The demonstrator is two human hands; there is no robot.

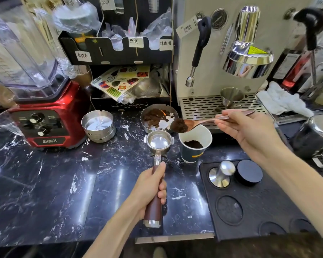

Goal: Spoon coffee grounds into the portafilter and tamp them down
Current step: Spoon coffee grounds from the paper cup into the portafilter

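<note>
My left hand (151, 185) is wrapped around the brown wooden handle of the portafilter (158, 144), thumb lying along the top of the grip, fingers curled closed underneath. The portafilter's steel basket sits on the black marble counter (45, 192), its bowl bare and shiny, with no grounds showing inside.

My right hand (244, 127) pinches the handle of a copper-coloured spoon (183, 126) between thumb and fingertips, closed on it. The spoon's bowl carries a heap of dark coffee grounds (180, 125) and hangs in the air just right of and behind the portafilter basket, above the near rim of a paper cup (195, 144). That cup stands immediately right of the basket, touching or nearly touching it, with more grounds at its bottom.

Behind the portafilter, a round metal tin (158, 116) holds spent brown grounds and white scraps. To the portafilter's left rear sit stacked steel dishes (99, 125), and farther left a red blender (43, 123). To the portafilter's right and nearer me, a steel tamper (222, 173) stands upright in a recess of a black tamping mat (250, 211), beside a black round puck (248, 172). The espresso machine (231, 53) rises behind the cup, well right of and beyond the portafilter, a small steel funnel (231, 95) on its drip tray.
</note>
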